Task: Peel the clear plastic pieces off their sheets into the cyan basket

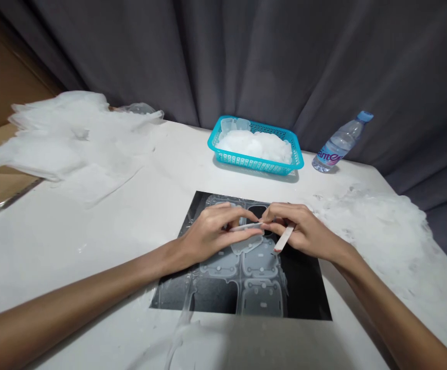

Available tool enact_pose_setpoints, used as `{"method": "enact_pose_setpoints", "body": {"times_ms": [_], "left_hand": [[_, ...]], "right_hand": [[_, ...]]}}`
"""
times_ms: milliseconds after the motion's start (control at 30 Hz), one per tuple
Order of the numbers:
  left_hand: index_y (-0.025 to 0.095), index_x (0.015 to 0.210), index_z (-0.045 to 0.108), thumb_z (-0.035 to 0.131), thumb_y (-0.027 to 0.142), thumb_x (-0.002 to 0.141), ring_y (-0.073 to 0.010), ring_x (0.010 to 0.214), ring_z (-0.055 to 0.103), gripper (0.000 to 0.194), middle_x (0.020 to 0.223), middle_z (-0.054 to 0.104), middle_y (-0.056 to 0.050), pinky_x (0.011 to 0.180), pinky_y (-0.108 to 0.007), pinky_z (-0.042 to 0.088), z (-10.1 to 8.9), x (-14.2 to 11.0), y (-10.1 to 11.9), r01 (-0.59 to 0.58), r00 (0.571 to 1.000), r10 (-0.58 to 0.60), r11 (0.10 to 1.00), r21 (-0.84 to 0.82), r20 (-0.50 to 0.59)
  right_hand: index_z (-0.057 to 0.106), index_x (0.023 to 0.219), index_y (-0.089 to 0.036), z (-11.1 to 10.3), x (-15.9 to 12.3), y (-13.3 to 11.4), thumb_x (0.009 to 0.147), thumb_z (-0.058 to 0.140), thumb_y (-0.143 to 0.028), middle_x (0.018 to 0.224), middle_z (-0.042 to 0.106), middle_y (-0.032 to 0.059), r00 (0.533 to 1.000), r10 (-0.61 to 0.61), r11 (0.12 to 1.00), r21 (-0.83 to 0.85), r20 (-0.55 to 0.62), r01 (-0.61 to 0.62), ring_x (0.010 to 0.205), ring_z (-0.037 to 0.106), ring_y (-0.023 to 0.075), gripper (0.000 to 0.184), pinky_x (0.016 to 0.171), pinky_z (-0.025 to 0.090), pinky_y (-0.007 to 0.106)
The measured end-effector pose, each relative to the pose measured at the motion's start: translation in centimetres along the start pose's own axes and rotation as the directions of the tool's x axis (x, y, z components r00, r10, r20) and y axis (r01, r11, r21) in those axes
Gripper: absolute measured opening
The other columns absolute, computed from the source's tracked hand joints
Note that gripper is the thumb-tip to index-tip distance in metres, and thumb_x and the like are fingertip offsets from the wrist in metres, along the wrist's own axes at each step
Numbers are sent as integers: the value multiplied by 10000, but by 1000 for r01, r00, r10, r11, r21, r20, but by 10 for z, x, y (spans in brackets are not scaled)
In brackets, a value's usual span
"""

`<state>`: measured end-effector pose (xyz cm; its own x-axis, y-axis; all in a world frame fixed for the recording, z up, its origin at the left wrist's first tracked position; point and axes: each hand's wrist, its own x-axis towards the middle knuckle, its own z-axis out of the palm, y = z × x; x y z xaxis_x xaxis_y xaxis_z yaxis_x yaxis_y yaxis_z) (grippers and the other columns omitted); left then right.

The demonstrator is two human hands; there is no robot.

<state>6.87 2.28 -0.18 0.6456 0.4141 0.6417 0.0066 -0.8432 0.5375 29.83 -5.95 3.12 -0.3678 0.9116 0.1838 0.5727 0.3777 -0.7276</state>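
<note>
My left hand (210,231) is closed on the near and far edges of a small translucent plastic or silicone piece (246,226), between thumb and fingers. At that piece's right end, the thumb and forefinger of my right hand (304,226) are pinched together. A flat whitish stick (284,238) with a reddish tip is tucked in the same right hand and points down toward me. Below both hands lies a translucent moulded sheet (260,259) with rounded shapes and cut-out gaps, on a black mat (304,288). My fingers hide part of the sheet.
A blue basket (254,163) of whitish pieces stands at the back. Right of it is a water bottle (337,146). Translucent sheets (65,133) are heaped at the left, and a pile of clear scraps (385,236) covers the right side of the white table (130,216).
</note>
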Motion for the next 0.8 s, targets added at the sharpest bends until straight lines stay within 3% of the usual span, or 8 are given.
{"method": "enact_pose_setpoints", "body": {"times_ms": [100,167,267,333,433,533,633,800], "left_hand": [[177,945,760,840,368,860,-111,602,515,223,689,655,30,661,-267,444,-1,5,1,46,998,-46,999,-18,34],[169,901,764,840,392,851,-129,663,575,241,736,678,10,688,-273,457,-2,8,0,170,981,-161,982,-85,105],[158,972,772,758,401,922,-160,780,654,249,886,750,-32,722,-275,493,-3,10,-2,409,904,-361,885,-223,227],[154,986,775,713,402,955,-161,780,653,257,883,753,-29,705,-269,490,-4,10,-3,484,867,-417,835,-262,273],[142,789,734,718,379,948,-134,671,581,286,716,656,8,636,-257,435,-4,10,-4,438,883,-366,868,-234,295],[152,700,683,722,329,939,-114,615,527,300,652,569,35,606,-254,396,-4,11,-5,337,918,-269,916,-216,293],[158,762,704,690,321,963,-114,623,520,259,662,552,38,597,-247,389,-5,13,-3,310,925,-242,926,-217,292],[156,727,652,558,259,1051,-105,622,490,353,657,524,37,616,-237,398,-6,14,0,275,949,-225,934,-227,222]], "right_hand": [[644,896,-210,0,0,-3,1016,609,-236,907,691,19,999,28,998,60,-27,-26,771,593,144,128,708,427,272],[639,892,-210,-2,0,-5,1014,614,-267,849,679,3,994,92,990,115,-60,-85,714,567,133,137,659,418,262],[621,877,-215,-10,-3,-5,1015,606,-332,738,624,-27,975,209,973,112,-72,-201,602,486,118,181,579,380,259],[635,906,-223,-15,-5,-5,977,658,-338,766,636,-27,968,249,969,13,-41,-248,595,466,119,137,573,377,264],[663,1122,-255,-14,-4,-7,919,735,-296,1027,694,10,973,215,974,-52,-85,-220,693,521,133,219,632,427,275],[664,1256,-267,-1,2,-9,943,722,-263,1169,684,47,981,80,997,35,-175,-75,794,566,153,318,700,457,292],[741,1108,-233,8,8,-11,981,682,-240,1013,712,40,979,-1,995,102,-206,23,793,583,158,140,716,454,297],[762,962,-212,5,6,-9,963,716,-252,866,714,8,965,70,984,177,-254,-25,707,582,129,61,652,427,270]]}}
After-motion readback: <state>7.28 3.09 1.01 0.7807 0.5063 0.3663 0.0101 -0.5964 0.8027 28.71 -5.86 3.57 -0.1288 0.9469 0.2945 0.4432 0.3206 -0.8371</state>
